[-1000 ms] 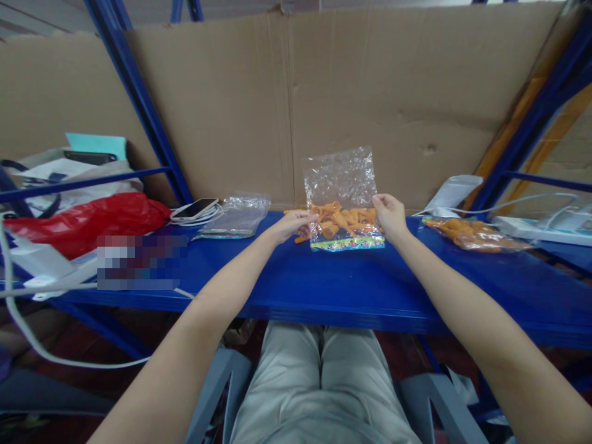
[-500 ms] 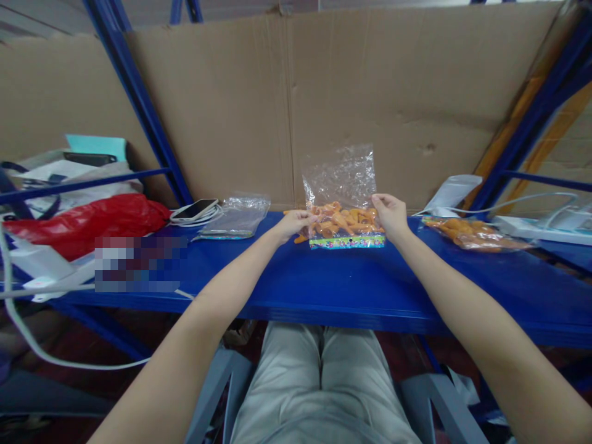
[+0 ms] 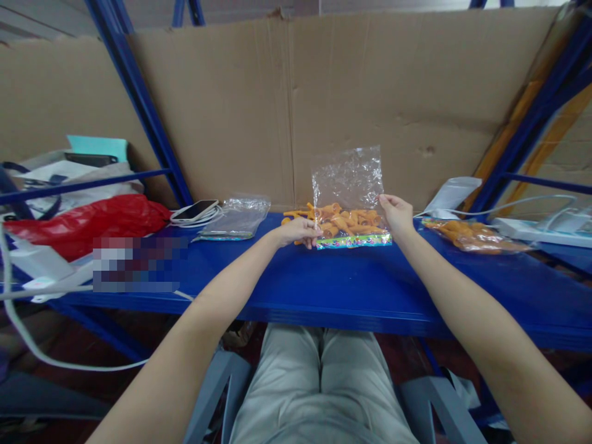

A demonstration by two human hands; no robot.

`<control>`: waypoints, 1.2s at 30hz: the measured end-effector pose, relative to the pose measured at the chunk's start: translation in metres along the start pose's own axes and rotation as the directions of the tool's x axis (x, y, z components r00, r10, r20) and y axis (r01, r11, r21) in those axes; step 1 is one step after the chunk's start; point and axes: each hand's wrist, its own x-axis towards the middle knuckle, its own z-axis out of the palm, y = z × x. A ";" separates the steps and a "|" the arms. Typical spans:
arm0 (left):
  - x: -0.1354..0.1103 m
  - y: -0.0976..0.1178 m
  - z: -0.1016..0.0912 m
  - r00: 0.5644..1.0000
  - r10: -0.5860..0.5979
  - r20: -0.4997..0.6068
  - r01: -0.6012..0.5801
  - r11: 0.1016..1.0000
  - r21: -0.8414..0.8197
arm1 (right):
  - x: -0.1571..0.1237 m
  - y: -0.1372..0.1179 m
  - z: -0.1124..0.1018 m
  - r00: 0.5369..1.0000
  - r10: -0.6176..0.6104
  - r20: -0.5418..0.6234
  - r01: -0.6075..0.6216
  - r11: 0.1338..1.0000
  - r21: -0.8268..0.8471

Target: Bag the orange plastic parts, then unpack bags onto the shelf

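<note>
A clear plastic bag (image 3: 349,179) with a colourful printed strip along its lower edge stands upright between my hands. My left hand (image 3: 300,232) pinches its lower left edge, thumb and fingers closed. On the opposite side my right hand (image 3: 396,214) is closed on the right edge, a little higher up. Orange pieces (image 3: 345,220), tapered and pipe-like, show through the film, and several stick out past the bag's left side on the blue shelf (image 3: 342,283). Whether any lie inside the bag, I cannot tell.
Flat clear bags (image 3: 235,219) lie to the left, beside a phone (image 3: 198,211) on a coiled white cable. A filled bag of orange pieces (image 3: 472,234) rests at right, near a white power strip (image 3: 541,231). Cardboard (image 3: 208,111) walls the back; a red bag (image 3: 92,222) sits far left.
The bag and both hands have shifted slightly to the right. The upper film looks flatter and more spread. My left hand has come round lower on the bag's corner.
</note>
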 end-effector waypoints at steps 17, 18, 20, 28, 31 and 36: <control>0.021 -0.032 -0.009 0.907 0.105 -0.408 0.264 0.615 0.744 | 0.001 -0.012 -0.015 0.972 0.157 -0.175 -0.164 0.986 -0.026; 0.022 -0.033 -0.006 0.921 0.072 -0.382 0.267 0.598 0.756 | 0.000 -0.014 -0.015 0.968 0.160 -0.191 -0.168 0.986 -0.023; 0.024 -0.034 0.000 0.936 0.041 -0.349 0.261 0.584 0.769 | -0.001 -0.016 -0.015 0.963 0.162 -0.215 -0.168 0.986 -0.011; 0.040 -0.051 -0.005 0.952 0.150 -0.267 0.128 0.598 0.791 | 0.004 -0.005 -0.016 0.977 0.124 -0.173 -0.121 0.992 0.024; 0.046 -0.062 -0.011 0.945 0.249 -0.211 0.015 0.615 0.789 | 0.007 0.001 -0.016 0.985 0.086 -0.152 -0.081 0.996 0.040; 0.046 -0.063 -0.012 0.933 0.336 -0.132 -0.133 0.659 0.740 | 0.006 0.005 -0.013 0.982 0.109 -0.157 -0.104 0.994 0.043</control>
